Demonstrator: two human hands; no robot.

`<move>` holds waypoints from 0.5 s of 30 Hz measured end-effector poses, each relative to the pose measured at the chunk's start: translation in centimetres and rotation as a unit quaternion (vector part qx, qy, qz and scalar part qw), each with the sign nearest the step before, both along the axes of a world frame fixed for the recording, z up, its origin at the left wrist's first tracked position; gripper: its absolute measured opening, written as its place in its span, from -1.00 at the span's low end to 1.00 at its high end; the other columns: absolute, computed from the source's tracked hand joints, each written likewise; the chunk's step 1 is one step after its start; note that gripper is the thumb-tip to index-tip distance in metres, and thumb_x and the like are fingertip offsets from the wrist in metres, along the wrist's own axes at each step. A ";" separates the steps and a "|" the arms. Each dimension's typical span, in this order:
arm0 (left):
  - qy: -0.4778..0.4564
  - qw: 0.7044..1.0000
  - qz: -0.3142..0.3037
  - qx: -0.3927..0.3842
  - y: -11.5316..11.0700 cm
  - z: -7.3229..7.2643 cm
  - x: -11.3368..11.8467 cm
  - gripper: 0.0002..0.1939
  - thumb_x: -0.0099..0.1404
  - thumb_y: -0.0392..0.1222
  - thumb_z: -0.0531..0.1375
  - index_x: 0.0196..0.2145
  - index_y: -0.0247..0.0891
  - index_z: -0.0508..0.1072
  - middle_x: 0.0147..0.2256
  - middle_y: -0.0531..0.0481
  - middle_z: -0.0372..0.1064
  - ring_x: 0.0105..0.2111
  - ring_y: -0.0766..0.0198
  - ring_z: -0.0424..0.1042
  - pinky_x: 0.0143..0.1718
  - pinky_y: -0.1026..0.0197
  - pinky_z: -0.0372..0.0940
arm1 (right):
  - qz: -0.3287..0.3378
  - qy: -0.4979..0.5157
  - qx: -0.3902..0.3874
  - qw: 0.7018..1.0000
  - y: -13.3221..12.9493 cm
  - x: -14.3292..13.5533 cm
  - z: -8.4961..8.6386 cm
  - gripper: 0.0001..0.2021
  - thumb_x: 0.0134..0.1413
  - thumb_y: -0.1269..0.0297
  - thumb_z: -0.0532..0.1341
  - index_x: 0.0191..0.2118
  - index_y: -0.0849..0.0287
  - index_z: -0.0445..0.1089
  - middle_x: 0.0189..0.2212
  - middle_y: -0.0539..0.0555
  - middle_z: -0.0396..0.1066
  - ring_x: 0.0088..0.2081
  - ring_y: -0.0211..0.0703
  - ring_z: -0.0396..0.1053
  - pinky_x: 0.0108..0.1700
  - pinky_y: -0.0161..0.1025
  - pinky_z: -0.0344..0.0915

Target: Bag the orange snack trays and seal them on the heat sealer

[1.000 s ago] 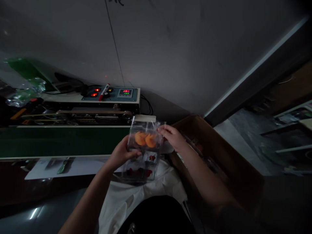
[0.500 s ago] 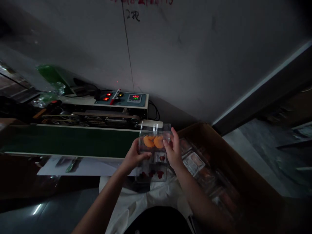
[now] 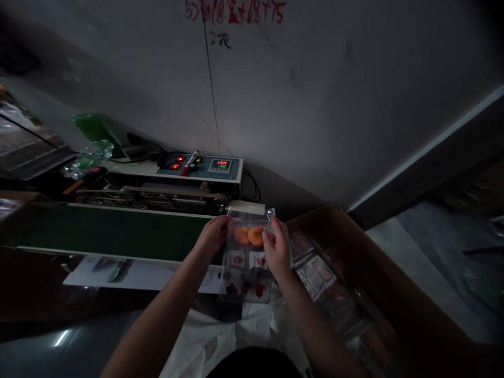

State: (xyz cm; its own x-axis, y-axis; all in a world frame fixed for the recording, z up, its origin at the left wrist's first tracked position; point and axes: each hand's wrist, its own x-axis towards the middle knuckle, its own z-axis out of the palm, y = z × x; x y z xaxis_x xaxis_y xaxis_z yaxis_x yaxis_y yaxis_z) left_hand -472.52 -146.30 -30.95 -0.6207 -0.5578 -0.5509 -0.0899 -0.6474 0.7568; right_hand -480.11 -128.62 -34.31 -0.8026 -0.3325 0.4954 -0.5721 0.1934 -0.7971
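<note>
Between my hands is a clear plastic pack (image 3: 244, 273) with orange dried fruit pieces at the top, small white sachets in the middle and dark red pieces at the bottom. My left hand (image 3: 214, 233) pinches its upper left edge by the open-looking film. My right hand (image 3: 279, 247) grips the upper right side, thumb over the front and fingers behind. The pack hangs tilted in front of the right end of a sealing machine's green conveyor belt (image 3: 118, 231).
Behind the belt, the sealing machine's control panel (image 3: 200, 166) shows lit switches and a display, with a red-and-white marker (image 3: 190, 163) on it. On the right, a cardboard box (image 3: 409, 294) holds several similar packs (image 3: 317, 273). White paper (image 3: 149, 275) lies below the belt.
My left hand has moved up from the pack's side to its top left edge. My right hand has shifted slightly toward the top right corner. The view has tilted upward a little.
</note>
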 end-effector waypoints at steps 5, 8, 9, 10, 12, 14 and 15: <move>-0.023 1.000 -0.011 -0.012 -1.3 0.0 -0.2 -0.65 -0.21 -0.22 0.46 -0.42 -0.34 0.48 -0.49 -0.03 0.46 -0.56 0.30 0.44 -0.54 0.34 0.32 | -0.007 0.001 0.008 1.000 -0.4 -0.1 0.1 -0.54 0.22 0.21 0.10 0.22 0.12 0.27 0.10 0.25 0.33 0.02 -0.05 0.36 -0.09 -0.11 0.42; -0.042 0.999 -0.007 -0.009 -1.8 0.0 -0.6 -0.68 -0.18 -0.22 0.46 -0.45 -0.36 0.49 -0.52 -0.05 0.46 -0.57 0.29 0.44 -0.54 0.32 0.33 | -0.028 -0.003 0.008 1.000 -0.8 -0.2 0.0 -0.56 0.20 0.21 0.11 0.18 0.14 0.31 0.05 0.24 0.36 -0.01 -0.05 0.37 -0.08 -0.10 0.41; -0.046 0.999 -0.007 -0.006 -1.9 0.0 -0.8 -0.69 -0.18 -0.22 0.46 -0.46 -0.37 0.49 -0.53 -0.06 0.46 -0.57 0.28 0.44 -0.53 0.31 0.34 | -0.035 -0.007 0.008 0.999 -0.9 -0.2 -0.1 -0.56 0.20 0.21 0.11 0.18 0.15 0.32 0.05 0.24 0.36 0.00 -0.04 0.37 -0.07 -0.09 0.41; -0.049 0.999 -0.006 -0.004 -2.0 0.0 -1.0 -0.70 -0.17 -0.23 0.46 -0.47 -0.37 0.50 -0.53 -0.08 0.46 -0.56 0.26 0.45 -0.53 0.30 0.35 | -0.041 -0.012 0.007 0.999 -1.0 -0.3 -0.2 -0.57 0.20 0.20 0.11 0.17 0.16 0.32 0.05 0.25 0.36 0.02 -0.04 0.36 -0.06 -0.09 0.41; -0.051 0.999 0.001 -0.004 -2.1 -0.1 -1.4 -0.72 -0.15 -0.26 0.45 -0.46 -0.38 0.50 -0.52 -0.09 0.47 -0.56 0.26 0.45 -0.54 0.30 0.35 | -0.046 -0.029 0.006 0.998 -1.3 -0.4 -0.5 -0.56 0.20 0.18 0.11 0.16 0.17 0.32 0.07 0.26 0.34 0.05 -0.03 0.34 -0.04 -0.09 0.40; -0.049 0.999 0.015 -0.009 -2.3 -0.3 -1.6 -0.75 -0.12 -0.27 0.43 -0.46 -0.39 0.50 -0.51 -0.08 0.47 -0.57 0.29 0.44 -0.56 0.32 0.33 | -0.039 -0.052 0.004 0.998 -1.8 -0.5 -1.0 -0.55 0.22 0.17 0.10 0.18 0.18 0.30 0.09 0.27 0.32 0.07 -0.04 0.33 -0.02 -0.09 0.40; -0.048 0.999 0.023 -0.012 -2.4 -0.3 -1.5 -0.76 -0.11 -0.28 0.42 -0.46 -0.39 0.50 -0.52 -0.07 0.47 -0.58 0.30 0.43 -0.57 0.34 0.32 | -0.034 -0.061 0.004 0.998 -2.2 -0.4 -1.3 -0.54 0.22 0.17 0.09 0.19 0.19 0.28 0.11 0.27 0.30 0.09 -0.04 0.32 0.00 -0.09 0.39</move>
State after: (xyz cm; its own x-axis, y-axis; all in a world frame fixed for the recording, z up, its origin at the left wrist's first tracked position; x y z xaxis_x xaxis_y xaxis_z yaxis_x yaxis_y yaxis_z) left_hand -474.05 -148.74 -31.27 -0.5390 -0.5986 -0.5926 -0.1328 -0.6344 0.7615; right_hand -480.56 -130.80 -35.57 -0.8771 -0.2791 0.3909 -0.4570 0.2346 -0.8579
